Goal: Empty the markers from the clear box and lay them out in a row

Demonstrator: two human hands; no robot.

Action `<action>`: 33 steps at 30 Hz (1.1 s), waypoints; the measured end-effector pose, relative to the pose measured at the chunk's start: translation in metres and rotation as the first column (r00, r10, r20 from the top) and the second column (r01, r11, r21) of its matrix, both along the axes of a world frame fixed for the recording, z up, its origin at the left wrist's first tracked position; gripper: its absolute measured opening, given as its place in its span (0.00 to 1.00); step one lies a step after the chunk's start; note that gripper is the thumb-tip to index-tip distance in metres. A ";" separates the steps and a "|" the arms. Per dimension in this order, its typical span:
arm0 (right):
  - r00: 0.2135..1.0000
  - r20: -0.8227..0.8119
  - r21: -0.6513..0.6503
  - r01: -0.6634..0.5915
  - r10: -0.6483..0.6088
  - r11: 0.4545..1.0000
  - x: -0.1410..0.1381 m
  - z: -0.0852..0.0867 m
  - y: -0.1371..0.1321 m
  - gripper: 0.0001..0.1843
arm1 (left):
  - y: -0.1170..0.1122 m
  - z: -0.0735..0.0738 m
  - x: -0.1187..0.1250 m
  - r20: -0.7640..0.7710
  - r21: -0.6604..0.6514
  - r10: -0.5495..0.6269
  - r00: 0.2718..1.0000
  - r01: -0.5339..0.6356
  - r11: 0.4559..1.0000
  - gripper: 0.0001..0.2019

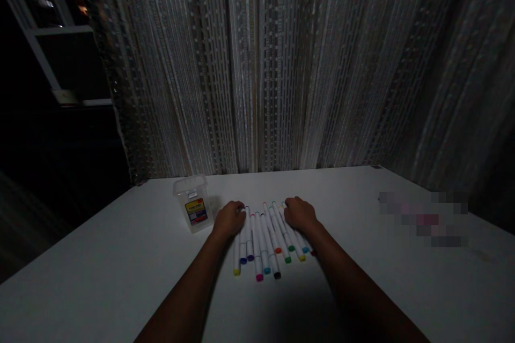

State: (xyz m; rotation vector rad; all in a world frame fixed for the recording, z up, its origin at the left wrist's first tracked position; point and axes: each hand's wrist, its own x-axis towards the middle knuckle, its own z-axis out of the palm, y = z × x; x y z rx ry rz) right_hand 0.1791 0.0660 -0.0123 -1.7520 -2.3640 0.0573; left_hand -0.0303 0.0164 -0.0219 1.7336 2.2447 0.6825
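Several white markers (258,246) with coloured ends lie side by side in an uneven row on the white table, pointing away from me. The ends nearest me show yellow, blue, purple, pink, black, orange and green. At the row's left side, my left hand (230,218) has its fingers curled over the far ends of the outer markers. My right hand (300,214) is closed the same way over the markers at the right side, covering their upper parts. The fingertips of both hands are partly hidden. A clear plastic container (193,202) with a yellow and dark label stands left of my left hand.
The white table (120,246) reaches back to a hanging patterned curtain (261,64). On the right of the table is a blurred-out patch (426,220) whose contents I cannot make out. A dark window (66,61) is at the upper left. The room is dim.
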 end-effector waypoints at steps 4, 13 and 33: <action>1.000 0.003 -0.001 -0.018 0.018 1.000 0.000 -0.001 0.000 0.18 | 0.001 -0.002 0.000 0.024 0.042 -0.008 1.000 0.007 0.999 0.17; 1.000 0.013 -0.003 0.002 -0.002 1.000 0.001 0.001 -0.002 0.18 | -0.003 0.002 0.001 0.070 0.043 -0.031 0.997 0.028 0.999 0.18; 1.000 -0.017 -0.014 0.000 0.000 1.000 0.003 0.000 0.000 0.18 | -0.008 0.003 0.002 0.056 -0.038 -0.076 0.996 0.078 0.996 0.25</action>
